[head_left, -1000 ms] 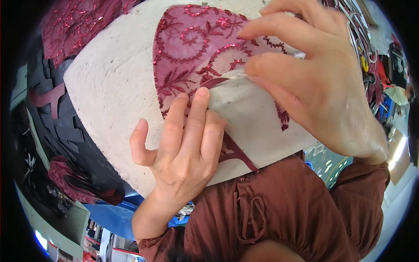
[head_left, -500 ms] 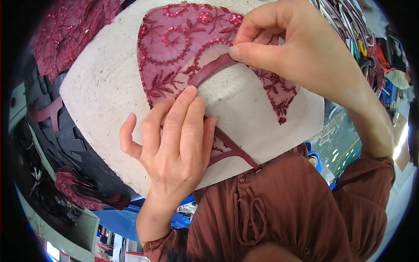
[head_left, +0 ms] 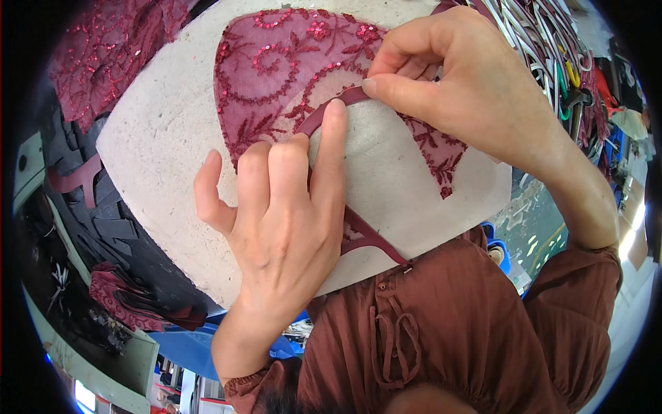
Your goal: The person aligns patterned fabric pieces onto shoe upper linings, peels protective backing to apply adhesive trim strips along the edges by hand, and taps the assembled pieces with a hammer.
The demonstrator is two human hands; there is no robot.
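Note:
A burgundy sequined lace piece [head_left: 255, 45], cut in a curved outline, lies on the pale slab [head_left: 162, 165]. A narrow, smooth burgundy strip [head_left: 317, 119] follows its inner curved edge. My right hand [head_left: 455, 90] pinches the strip's upper end between thumb and fingers. Stretched out, the index finger of my left hand [head_left: 283, 214] presses on the strip just short of that pinch. Its other fingers are bent and spread, resting lower down over the edge and hiding part of it. Below, a forked burgundy strap piece [head_left: 376, 241] shows from under my left hand.
More sequined lace [head_left: 117, 48] is heaped at the far left. Dark strips and a burgundy strap piece [head_left: 74, 181] lie left of the slab, with stacked lace pieces [head_left: 121, 303] nearer. Many cords and straps [head_left: 545, 41] hang at the far right. My brown garment [head_left: 441, 317] meets the near edge.
My left hand has shifted slightly up and right, its index finger now extended further along the strip toward my right hand. The right hand keeps its pinch almost in place.

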